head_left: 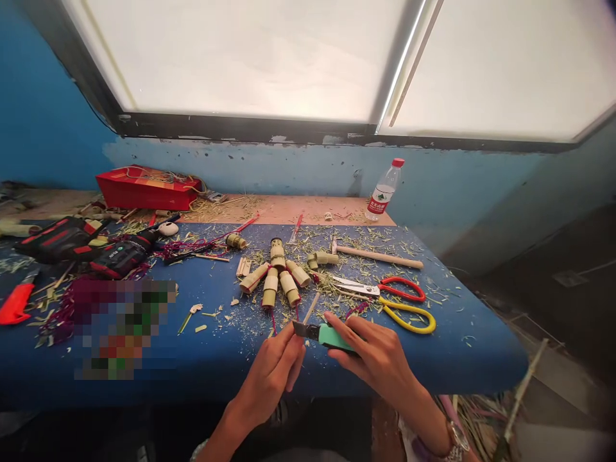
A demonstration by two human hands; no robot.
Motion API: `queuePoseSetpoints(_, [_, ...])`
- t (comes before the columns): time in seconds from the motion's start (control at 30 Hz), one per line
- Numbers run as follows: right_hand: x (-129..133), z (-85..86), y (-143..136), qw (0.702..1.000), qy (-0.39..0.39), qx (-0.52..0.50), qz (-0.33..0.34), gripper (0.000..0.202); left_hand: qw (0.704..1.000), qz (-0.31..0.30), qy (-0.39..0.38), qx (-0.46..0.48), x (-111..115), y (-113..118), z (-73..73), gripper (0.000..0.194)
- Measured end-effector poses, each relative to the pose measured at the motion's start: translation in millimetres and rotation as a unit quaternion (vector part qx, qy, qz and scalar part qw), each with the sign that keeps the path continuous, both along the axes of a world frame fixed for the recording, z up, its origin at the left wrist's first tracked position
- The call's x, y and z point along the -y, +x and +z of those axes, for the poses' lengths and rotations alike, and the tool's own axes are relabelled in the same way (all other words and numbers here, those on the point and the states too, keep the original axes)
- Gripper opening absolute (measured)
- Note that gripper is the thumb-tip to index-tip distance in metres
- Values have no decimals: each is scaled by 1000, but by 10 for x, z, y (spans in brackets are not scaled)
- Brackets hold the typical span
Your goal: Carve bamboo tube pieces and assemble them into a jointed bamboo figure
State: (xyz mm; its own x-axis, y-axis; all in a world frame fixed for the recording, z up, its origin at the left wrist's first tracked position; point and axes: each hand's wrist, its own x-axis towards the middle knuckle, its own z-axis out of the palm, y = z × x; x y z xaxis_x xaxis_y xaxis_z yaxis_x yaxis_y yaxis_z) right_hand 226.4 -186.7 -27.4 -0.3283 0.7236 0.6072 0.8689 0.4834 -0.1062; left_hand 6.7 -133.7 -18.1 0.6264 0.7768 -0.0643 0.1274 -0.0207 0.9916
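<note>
My right hand [370,346] is wrapped round the green handle of a utility knife [334,337]. Its dark blade reaches left to the fingertips of my left hand [276,366]. Those fingers pinch a thin bamboo stick [312,308], which slants up and to the right behind the blade; its lower end is hidden. Just beyond my hands, a figure of bamboo pieces [278,253] strung on dark red cord lies on the blue table [462,359]. Scissors [380,290] with one red and one yellow handle lie to the right of it.
A hammer [378,253] lies behind the scissors, and a bottle [384,192] stands at the back. Power drills [122,253], a red-handled tool [18,301] and purple cord [62,314] are at the left. Behind them sits a red box [149,189]. Shavings litter the tabletop.
</note>
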Motion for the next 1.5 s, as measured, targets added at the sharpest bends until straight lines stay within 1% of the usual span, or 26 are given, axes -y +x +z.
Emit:
queuePoseSetpoints(0.1, [-3,-13,-5,1000,2,10,-13,45,999,19,-27,11,47,16,-21,41])
queuePoseSetpoints(0.2, [-14,-12,19,999,13,27,-21,45,991,71,-101,54,102,48,-18,42])
queuePoseSetpoints(0.3, [-23,-13,64,999,20,36,-8,45,976,113,-158,94,139,73,-22,44])
queuePoseSetpoints(0.53, [21,-70,150,999,18,35,-6,46,972,94,-193,99,157,68,-125,42])
queuePoseSetpoints(0.6, [38,-75,166,999,26,44,-8,45,969,106,-200,97,172,85,-112,42])
queuePoseSetpoints(0.7, [53,-64,182,998,38,53,-13,45,965,126,-212,89,189,111,-56,41])
queuePoseSetpoints(0.8, [60,-55,188,998,43,49,-17,44,964,121,-222,79,189,107,-28,42])
queuePoseSetpoints(0.93, [69,-72,191,998,47,49,-17,44,958,128,-244,79,185,62,-83,46])
queuePoseSetpoints(1.07, [72,-122,196,998,50,46,-13,45,964,106,-233,72,154,34,-117,47])
queuePoseSetpoints(1.2, [78,-170,181,997,59,26,-29,48,963,81,-243,79,78,36,-56,48])
queuePoseSetpoints(1.3, [102,-173,160,997,62,27,-40,52,963,66,-243,100,33,43,-12,49])
queuePoseSetpoints(1.43, [89,-103,105,997,43,25,-58,51,968,47,-223,107,-37,35,48,42])
queuePoseSetpoints(1.5, [47,-62,45,999,15,-2,-52,49,976,19,-190,103,-95,8,95,38])
